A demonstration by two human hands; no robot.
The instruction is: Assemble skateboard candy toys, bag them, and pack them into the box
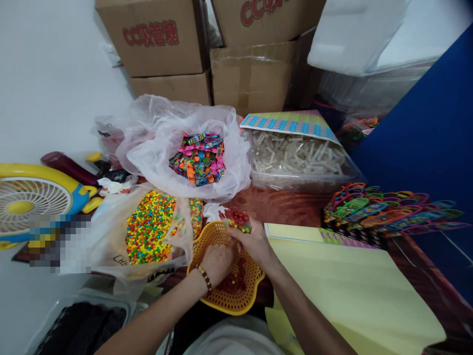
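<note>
My right hand (254,242) is closed round a bunch of small red-topped tubes (236,217), with bits of green and yellow showing below the tops. Just left of it, my left hand (219,264) reaches down into a yellow perforated plastic basket (236,304). Its fingers are curled, and whatever they hold is hidden. Small red pieces (236,283) and a few yellow bits lie at the bottom of the basket. Close by on the left is an open plastic bag of small multicoloured candies (151,227).
Behind stand a white bag of colourful plastic pieces (199,158) and a clear box of short translucent tubes (295,155). Yellow sheets (351,281) lie at right, near a rack of colourful plastic shapes (373,209). A yellow fan (40,202) is at left; cardboard boxes (254,74) stand behind.
</note>
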